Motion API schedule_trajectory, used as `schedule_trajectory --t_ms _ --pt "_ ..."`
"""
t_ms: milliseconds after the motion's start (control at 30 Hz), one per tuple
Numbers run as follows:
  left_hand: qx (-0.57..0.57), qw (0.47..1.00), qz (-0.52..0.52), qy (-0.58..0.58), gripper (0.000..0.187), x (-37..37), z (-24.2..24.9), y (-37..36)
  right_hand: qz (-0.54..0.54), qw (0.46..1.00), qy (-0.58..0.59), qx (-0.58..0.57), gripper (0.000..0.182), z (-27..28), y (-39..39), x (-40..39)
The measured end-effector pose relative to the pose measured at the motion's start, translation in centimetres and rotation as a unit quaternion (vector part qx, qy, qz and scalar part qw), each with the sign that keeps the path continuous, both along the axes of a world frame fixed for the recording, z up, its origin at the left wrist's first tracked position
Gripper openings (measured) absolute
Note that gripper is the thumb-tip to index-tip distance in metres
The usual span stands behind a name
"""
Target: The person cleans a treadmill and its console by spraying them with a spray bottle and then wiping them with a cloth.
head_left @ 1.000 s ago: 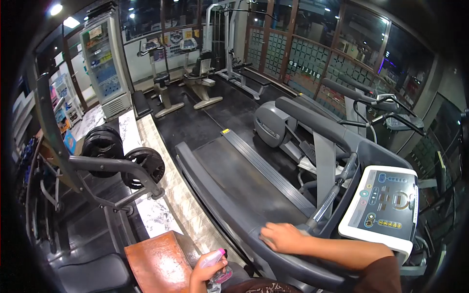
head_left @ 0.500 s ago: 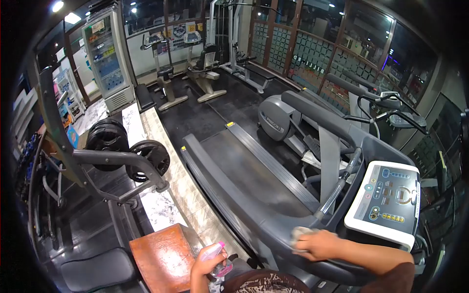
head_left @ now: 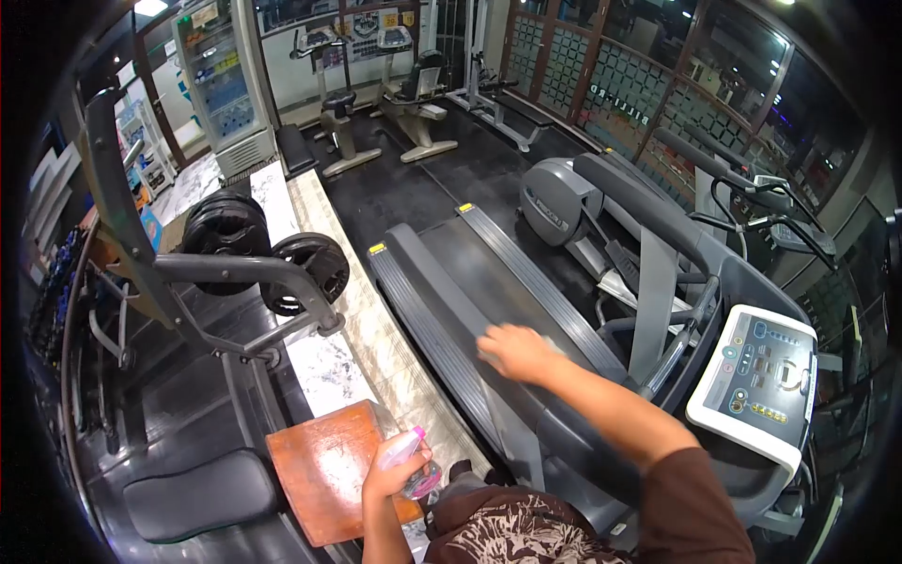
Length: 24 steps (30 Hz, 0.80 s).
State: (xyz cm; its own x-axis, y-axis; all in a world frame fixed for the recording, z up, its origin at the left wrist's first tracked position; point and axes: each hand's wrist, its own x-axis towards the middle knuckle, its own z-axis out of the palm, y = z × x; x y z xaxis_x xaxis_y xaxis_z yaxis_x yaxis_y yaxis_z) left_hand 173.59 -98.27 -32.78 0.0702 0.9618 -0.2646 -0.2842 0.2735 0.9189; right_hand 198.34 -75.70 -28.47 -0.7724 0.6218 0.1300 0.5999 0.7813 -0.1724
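My left hand is closed around a clear spray bottle with a pink nozzle, beside a brown wooden box. The fingers of my right hand are curled over a greyish cloth, most of it hidden beneath the hand. That hand rests on or just above the dark side handrail of a treadmill; contact is hard to make out. To the right stands the treadmill's white-framed control panel.
Left of me are a black padded bench, a grey machine frame and black weight plates. An elliptical trainer stands beyond the treadmill. Exercise bikes and a glass-door fridge line the back.
My right hand has slid with the cloth along the handrail, away from the control panel and further forward. My left hand still holds the spray bottle. The camera view has shifted slightly.
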Motion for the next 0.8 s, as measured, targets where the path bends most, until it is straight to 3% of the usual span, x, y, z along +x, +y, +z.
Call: schedule_trajectory --t_ms 133,233,333,500,600,700,800 --pt "0.019 1.0 -0.011 -0.013 0.012 0.2 0.6 0.1 0.006 0.99 -0.09 0.108 0.012 -2.7 3.0 -6.3" --pt "0.007 1.0 -0.012 -0.017 0.012 0.2 0.4 -0.8 0.058 0.978 -0.172 0.103 0.014 -3.1 0.8 -5.6" --pt "-0.006 1.0 0.005 -0.026 0.012 -0.6 -0.1 -1.6 0.11 0.954 -0.274 0.049 0.017 -0.8 -3.8 -1.9" --pt "-0.011 0.998 0.06 -0.027 0.012 -3.7 -2.1 -4.4 0.208 0.856 -0.47 -0.052 0.018 3.5 -12.5 2.2" --pt "-0.026 0.994 0.105 0.015 0.012 -5.5 -2.0 -5.6 0.237 0.892 -0.386 -0.003 0.018 1.1 -10.8 1.8" --pt "0.001 0.991 0.136 -0.017 0.013 -6.0 -1.6 -5.6 0.17 0.91 -0.376 0.041 0.019 -1.7 -6.6 -3.2" --pt "0.007 0.992 0.124 -0.013 0.013 -6.1 -1.4 -5.4 0.136 0.933 -0.265 0.2 0.016 -4.9 0.5 -10.1"
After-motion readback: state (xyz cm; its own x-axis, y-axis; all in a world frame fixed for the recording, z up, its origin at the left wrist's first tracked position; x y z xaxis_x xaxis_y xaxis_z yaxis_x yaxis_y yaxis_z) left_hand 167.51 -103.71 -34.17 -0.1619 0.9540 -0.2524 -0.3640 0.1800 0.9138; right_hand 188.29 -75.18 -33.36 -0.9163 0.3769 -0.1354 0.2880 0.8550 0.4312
